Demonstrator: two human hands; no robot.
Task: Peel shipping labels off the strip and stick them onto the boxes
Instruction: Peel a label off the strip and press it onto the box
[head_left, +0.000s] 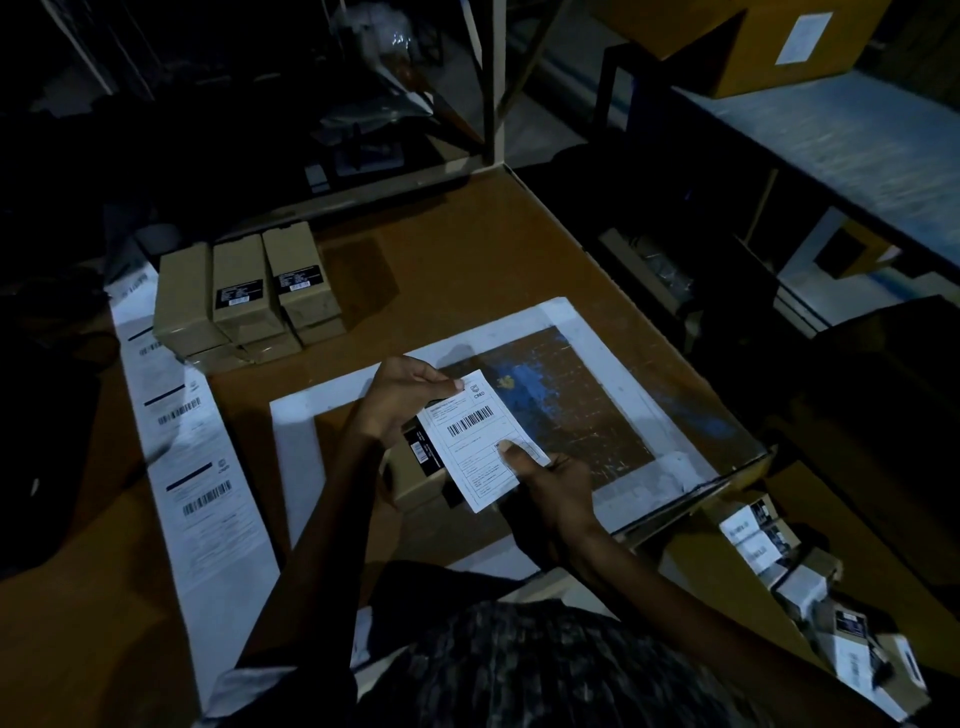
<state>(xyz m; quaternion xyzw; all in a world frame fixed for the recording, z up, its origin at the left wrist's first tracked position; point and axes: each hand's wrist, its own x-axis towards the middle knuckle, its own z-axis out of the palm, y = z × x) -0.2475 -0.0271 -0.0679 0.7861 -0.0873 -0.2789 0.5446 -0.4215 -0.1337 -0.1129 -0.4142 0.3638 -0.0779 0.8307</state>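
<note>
I see my left hand (402, 395) and right hand (550, 486) pinching a label (480, 434) over a box (415, 475), near the table's (467, 249) front edge. It reads "CRED".

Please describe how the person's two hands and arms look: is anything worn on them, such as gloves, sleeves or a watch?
Both hands, the left hand and the right hand, are bare, with no gloves. No ring, watch or bracelet shows, though the light is dim. The forearms are uncovered as well. Near the left elbow, a dark short sleeve begins. It belongs to a dark, faintly patterned shirt.
</note>
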